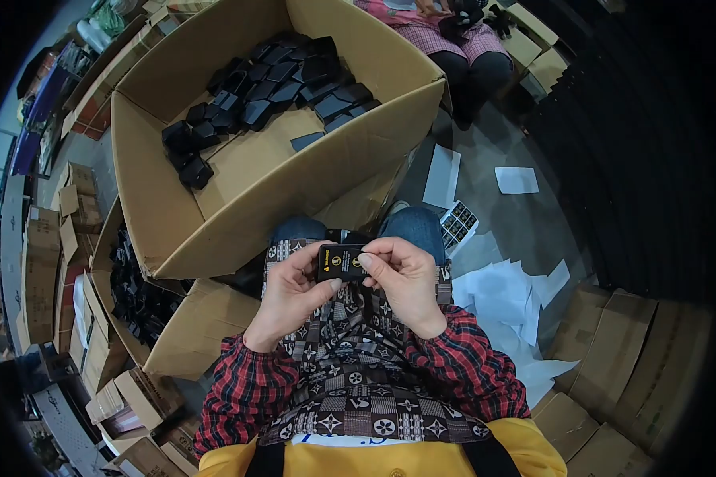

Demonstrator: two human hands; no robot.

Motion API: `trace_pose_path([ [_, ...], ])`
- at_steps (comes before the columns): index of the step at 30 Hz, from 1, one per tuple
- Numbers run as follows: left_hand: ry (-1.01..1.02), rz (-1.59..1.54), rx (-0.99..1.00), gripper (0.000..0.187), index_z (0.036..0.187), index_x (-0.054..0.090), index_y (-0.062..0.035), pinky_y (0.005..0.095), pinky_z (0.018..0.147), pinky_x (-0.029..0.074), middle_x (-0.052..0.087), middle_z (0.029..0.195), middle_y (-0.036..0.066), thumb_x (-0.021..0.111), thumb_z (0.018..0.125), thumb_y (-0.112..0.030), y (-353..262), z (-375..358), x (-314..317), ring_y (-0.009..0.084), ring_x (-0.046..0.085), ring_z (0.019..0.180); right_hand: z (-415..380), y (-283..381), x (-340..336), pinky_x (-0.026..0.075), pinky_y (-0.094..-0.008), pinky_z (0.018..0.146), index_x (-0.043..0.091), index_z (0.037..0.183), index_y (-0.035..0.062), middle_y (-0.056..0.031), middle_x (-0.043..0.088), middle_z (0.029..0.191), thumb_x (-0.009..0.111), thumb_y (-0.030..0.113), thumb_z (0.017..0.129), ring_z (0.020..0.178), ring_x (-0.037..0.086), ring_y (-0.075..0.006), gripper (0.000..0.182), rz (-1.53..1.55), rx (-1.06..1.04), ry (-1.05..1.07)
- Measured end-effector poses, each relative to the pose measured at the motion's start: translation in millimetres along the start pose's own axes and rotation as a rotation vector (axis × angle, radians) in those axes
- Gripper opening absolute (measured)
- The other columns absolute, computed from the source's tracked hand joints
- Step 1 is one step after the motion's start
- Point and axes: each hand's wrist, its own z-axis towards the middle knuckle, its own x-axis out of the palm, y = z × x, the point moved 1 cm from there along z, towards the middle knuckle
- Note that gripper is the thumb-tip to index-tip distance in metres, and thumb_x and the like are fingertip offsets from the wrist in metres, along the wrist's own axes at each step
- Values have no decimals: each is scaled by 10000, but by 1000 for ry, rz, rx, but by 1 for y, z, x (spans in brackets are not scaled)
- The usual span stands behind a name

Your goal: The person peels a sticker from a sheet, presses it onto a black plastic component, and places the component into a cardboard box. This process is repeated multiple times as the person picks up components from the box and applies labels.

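Between both hands, above my lap, is a small black plastic piece (340,263) bearing a warning label with yellow symbols and print. My left hand (292,296) pinches its left end, the thumb along the lower edge. My right hand (402,280) is closed on the right end, its thumb pressed on the labelled face. The underside of the piece is hidden. Just beyond my knees stands a large open cardboard box (294,187), with many black plastic parts (274,75) heaped in it.
A second box (207,326) with black parts sits at left, below the large one. A label sheet (458,226) and white papers (497,294) lie on the floor at right, near stacked cartons (612,342). Another person (469,48) sits across, holding something black.
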Motion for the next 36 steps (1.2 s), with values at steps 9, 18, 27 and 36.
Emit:
trace_pose_path([
  [9, 7, 9, -4, 436, 1159, 434, 8, 187, 707, 434, 552, 962, 27, 582, 750, 37, 3, 1, 1, 58, 514, 845, 1, -3, -1, 405, -162, 500, 566, 845, -1, 7, 544, 661, 571, 39, 794, 551, 489, -38, 65, -19, 15, -13],
  [18, 36, -8, 9, 427, 1153, 430, 22, 200, 731, 451, 549, 984, 44, 587, 755, 29, 3, 2, 0, 77, 522, 864, 2, -4, -1, 422, -156, 502, 563, 856, 2, 1, 554, 678, 571, 43, 795, 551, 502, -39, 74, -54, 13, -11],
  [27, 39, -172, -80, 429, 1135, 446, 28, 242, 780, 472, 553, 988, 59, 603, 735, 34, 1, 4, -5, 117, 541, 889, -4, -2, 4, 419, -164, 507, 569, 850, 1, 5, 554, 660, 577, 46, 792, 564, 506, -38, 73, -13, -180, -94],
  [36, 63, -59, -42, 435, 1141, 455, 16, 232, 760, 472, 557, 971, 49, 600, 732, 47, 0, 4, -5, 104, 544, 864, 4, 0, -2, 442, -162, 507, 572, 856, 4, -16, 573, 704, 582, 57, 791, 565, 516, -43, 84, -21, 26, 23],
])
